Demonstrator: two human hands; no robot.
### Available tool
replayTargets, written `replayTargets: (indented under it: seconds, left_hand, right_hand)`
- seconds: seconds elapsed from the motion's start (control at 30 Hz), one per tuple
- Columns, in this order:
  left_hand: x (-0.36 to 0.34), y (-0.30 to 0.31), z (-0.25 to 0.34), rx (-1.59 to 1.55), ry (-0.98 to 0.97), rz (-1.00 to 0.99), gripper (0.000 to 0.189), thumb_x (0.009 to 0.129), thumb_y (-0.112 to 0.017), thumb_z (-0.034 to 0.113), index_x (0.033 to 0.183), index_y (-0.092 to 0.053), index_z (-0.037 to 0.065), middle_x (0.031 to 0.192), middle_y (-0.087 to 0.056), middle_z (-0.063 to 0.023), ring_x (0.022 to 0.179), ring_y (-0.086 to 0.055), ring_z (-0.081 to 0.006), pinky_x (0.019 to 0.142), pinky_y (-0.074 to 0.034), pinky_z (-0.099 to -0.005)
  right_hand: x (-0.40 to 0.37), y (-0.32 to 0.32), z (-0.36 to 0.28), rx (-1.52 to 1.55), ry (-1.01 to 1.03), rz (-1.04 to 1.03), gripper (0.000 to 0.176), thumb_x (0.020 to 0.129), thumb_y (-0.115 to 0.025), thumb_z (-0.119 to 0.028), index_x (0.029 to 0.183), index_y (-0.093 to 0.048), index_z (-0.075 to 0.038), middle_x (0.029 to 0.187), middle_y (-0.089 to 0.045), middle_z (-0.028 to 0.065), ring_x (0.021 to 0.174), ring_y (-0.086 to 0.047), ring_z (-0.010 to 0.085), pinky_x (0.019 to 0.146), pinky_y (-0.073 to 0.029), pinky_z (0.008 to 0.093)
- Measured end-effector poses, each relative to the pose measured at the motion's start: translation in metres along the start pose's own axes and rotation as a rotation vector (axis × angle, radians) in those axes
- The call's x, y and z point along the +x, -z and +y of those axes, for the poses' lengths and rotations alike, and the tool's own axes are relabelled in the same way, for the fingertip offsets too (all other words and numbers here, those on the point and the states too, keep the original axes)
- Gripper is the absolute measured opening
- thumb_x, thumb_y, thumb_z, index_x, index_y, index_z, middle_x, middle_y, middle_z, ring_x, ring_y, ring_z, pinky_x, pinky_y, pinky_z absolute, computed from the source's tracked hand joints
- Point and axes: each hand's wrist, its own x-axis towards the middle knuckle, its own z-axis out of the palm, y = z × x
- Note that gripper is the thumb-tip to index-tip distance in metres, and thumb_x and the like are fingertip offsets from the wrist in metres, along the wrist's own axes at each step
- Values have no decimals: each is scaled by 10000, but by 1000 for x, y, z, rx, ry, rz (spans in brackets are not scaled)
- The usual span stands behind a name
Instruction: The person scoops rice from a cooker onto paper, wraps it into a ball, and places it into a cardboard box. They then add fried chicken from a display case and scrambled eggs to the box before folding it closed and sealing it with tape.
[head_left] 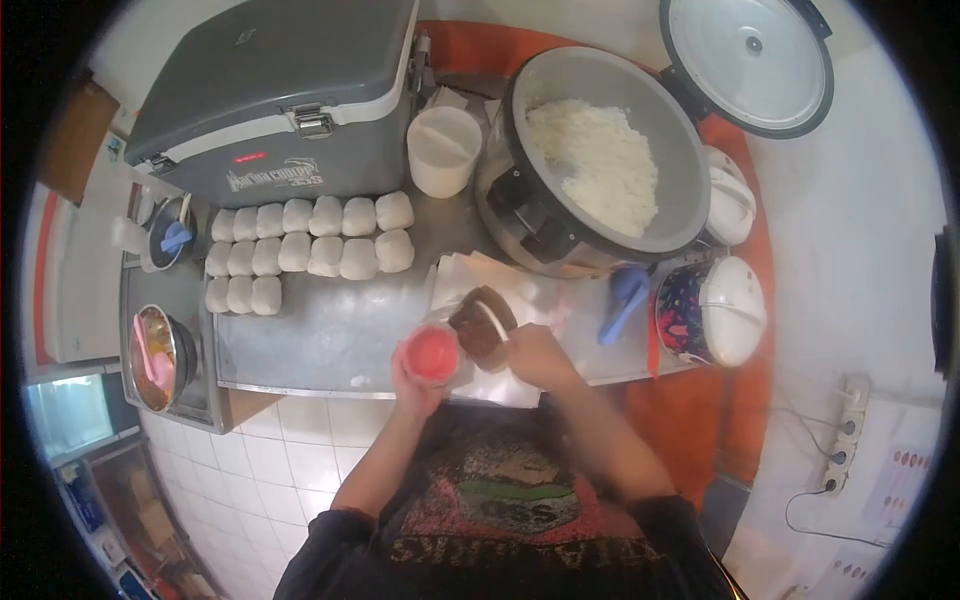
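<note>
Cooker [688, 170] part-full; left of it, 17 white bundles [325, 255], third row short. Left hand [418, 388] grips reddish cup [432, 353]; right hand [538, 358] pinches pale handle [493, 318], probably a spoon.

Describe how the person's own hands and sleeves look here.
Both the left hand and the right hand are without gloves, with no watch visible at either wrist. The dark shirt has sleeves that leave the forearms uncovered.
</note>
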Motion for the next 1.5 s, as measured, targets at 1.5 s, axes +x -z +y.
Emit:
replayTargets:
  seconds: [1.5]
  left_hand:
    - [-11, -122, -80, 283, 360, -271, 598, 1033, -417, 500, 1437, -433, 59, 1450, -483, -129, 1351, -466, -283, 1133, -384, -484]
  right_hand:
    - [-75, -29, 228, 1317, -484, 368, 321, 972, -539, -162, 1212, -634, 28, 927, -703, 102, 676, -620, 151, 595, -492, 285]
